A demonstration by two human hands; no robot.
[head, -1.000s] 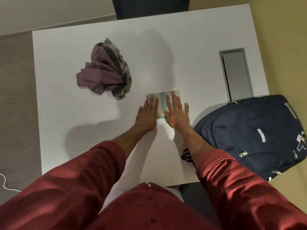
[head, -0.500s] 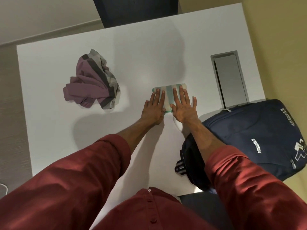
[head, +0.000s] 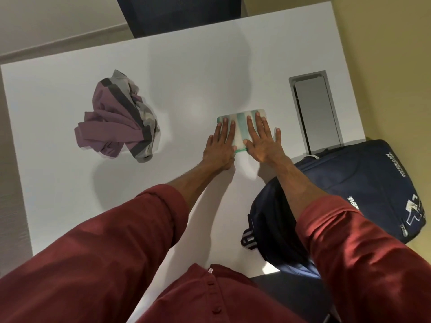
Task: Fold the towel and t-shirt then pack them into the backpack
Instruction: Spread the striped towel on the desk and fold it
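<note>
Under our hands: we are pressing left hand (head: pixel 220 145) and right hand (head: pixel 262 141), spread flat, on the folded towel (head: pixel 240 127).
Risk: towel springing open when we are lifting off.

You are wearing a dark red shirt with long sleeves. Both sleeves (head: pixel 112 234) are rolled up and are leaving the forearms bare. A row of small red buttons (head: pixel 217 308) is running down the front, and a small light label (head: pixel 210 271) is showing at the collar.
</note>
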